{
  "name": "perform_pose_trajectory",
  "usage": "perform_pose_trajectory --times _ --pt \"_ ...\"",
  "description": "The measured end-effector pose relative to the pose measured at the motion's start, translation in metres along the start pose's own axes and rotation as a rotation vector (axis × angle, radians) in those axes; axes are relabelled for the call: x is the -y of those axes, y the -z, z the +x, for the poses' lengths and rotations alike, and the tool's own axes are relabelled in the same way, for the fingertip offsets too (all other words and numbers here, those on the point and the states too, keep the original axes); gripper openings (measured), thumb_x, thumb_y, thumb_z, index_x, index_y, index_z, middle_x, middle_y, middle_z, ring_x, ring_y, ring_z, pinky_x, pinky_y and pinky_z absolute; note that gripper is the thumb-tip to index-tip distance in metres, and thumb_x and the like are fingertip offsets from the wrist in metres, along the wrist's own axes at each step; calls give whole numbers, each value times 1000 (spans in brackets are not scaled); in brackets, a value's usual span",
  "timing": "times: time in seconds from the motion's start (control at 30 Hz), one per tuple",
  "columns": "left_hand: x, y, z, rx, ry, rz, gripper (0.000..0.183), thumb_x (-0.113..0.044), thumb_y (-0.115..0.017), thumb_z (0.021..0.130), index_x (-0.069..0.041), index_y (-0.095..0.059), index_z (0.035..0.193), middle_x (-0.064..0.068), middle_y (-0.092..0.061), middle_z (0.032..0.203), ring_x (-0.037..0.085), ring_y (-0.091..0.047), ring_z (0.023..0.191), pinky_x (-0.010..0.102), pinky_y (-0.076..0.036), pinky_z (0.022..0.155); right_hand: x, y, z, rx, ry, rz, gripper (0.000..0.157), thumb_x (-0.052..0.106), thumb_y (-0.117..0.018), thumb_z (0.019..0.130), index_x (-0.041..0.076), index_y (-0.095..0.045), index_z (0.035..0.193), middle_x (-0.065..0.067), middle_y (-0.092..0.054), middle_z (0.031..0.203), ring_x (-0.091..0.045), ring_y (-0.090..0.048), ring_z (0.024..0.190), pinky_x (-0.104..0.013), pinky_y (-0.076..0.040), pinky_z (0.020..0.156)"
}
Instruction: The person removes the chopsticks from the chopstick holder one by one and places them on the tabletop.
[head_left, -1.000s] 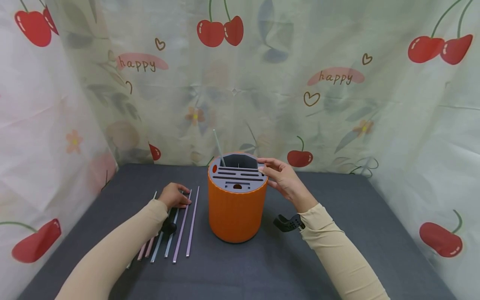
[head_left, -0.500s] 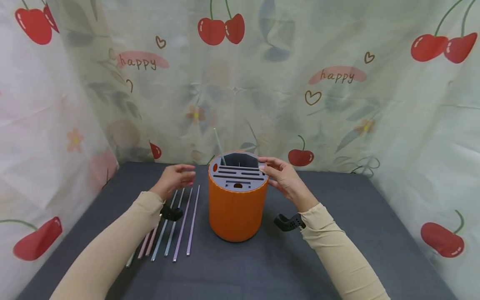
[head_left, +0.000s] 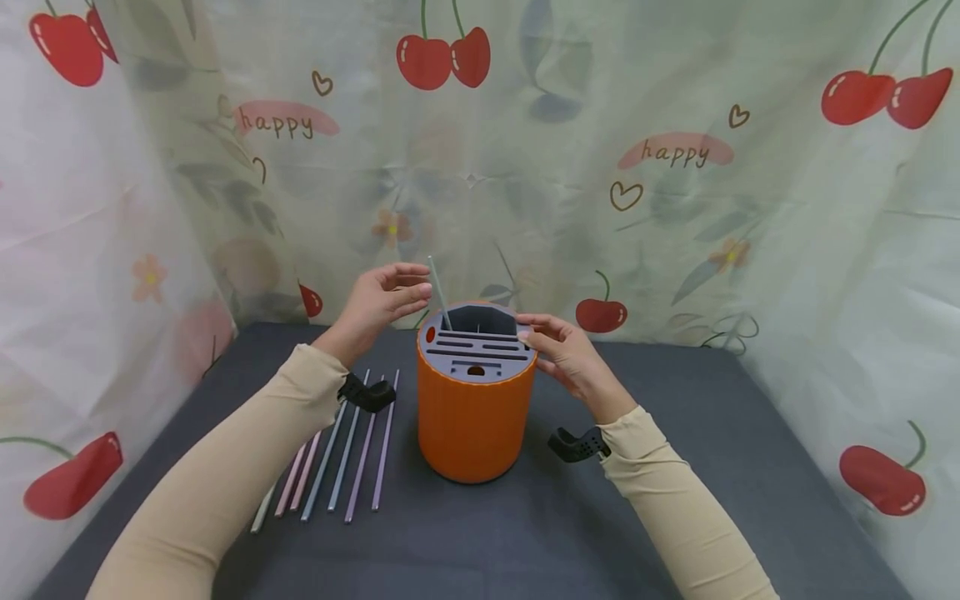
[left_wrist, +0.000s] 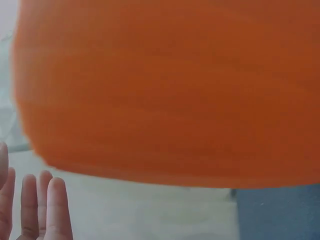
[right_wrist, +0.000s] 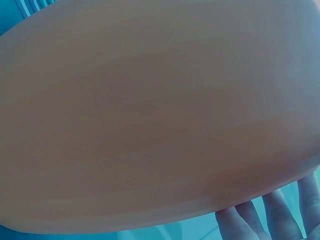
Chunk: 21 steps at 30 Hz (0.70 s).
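Observation:
An orange round knife block (head_left: 472, 425) with a grey slotted top stands upright on the table. One pale green chopstick (head_left: 437, 287) leans in its rear compartment. My left hand (head_left: 382, 300) is raised at the block's back left, fingertips right at the chopstick's upper part; its fingers (left_wrist: 57, 210) are extended and spread from the thumb in the left wrist view. My right hand (head_left: 566, 354) holds the block's right rim, thumb on the top edge; its fingers (right_wrist: 280, 217) reach the rim in the right wrist view. The block's wall fills most of both wrist views.
Several chopsticks in purple, blue (head_left: 345, 458), pink and pale green lie side by side left of the block, partly under my left forearm. A dark cloth covers the table (head_left: 480, 550). A cherry-print curtain (head_left: 480, 167) hangs behind and at both sides.
My left hand has lifted from over the lying chopsticks and moved up and right to the chopstick in the block. The right hand has kept its place on the rim.

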<state>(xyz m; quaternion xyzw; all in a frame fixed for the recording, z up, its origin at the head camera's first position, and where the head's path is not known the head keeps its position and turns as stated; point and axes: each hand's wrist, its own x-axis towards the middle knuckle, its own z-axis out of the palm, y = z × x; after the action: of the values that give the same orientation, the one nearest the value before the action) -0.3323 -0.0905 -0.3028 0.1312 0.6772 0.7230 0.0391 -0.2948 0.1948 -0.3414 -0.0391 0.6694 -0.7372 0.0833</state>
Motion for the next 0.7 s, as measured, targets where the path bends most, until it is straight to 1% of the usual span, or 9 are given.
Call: perform_pose_trajectory --times 0.2,0.37,0.47,0.57,0.7 --pt "7 -9 5 20 27 20 33 -4 -67 90 -2 -57 121 2 -60 106 11 -64 93 28 -56 90 1 0 0 6 4 -5 25 12 -64 94 17 -66 118 3 -58 112 -14 -58 103 -24 -55 84" --pt "10 -11 5 11 11 24 24 -1 -67 89 -3 -60 111 -2 -62 95 11 -65 88 25 -57 84 1 0 0 10 -3 -5 24 11 -64 94 18 -66 117 3 -57 114 -14 -57 104 -24 -55 85" --pt "11 -11 5 19 2 20 20 0 -68 88 -5 -61 106 -4 -63 91 10 -65 86 26 -57 84 1 1 0 10 -3 -3 24 11 -64 94 19 -67 116 3 -57 114 -14 -57 104 -24 -55 85" --pt "11 -12 5 23 -3 29 19 1 -68 88 -6 -61 104 -5 -64 89 9 -65 86 26 -57 84 0 1 -1 11 0 -5 25 12 -64 94 17 -66 118 3 -58 114 -14 -57 104 -24 -55 85" --pt "10 -13 6 19 -2 53 18 1 -68 88 -5 -61 104 -5 -65 89 9 -65 85 27 -57 86 0 1 -1 5 -4 -11 27 12 -64 94 16 -65 121 2 -57 116 -14 -57 105 -24 -55 85"
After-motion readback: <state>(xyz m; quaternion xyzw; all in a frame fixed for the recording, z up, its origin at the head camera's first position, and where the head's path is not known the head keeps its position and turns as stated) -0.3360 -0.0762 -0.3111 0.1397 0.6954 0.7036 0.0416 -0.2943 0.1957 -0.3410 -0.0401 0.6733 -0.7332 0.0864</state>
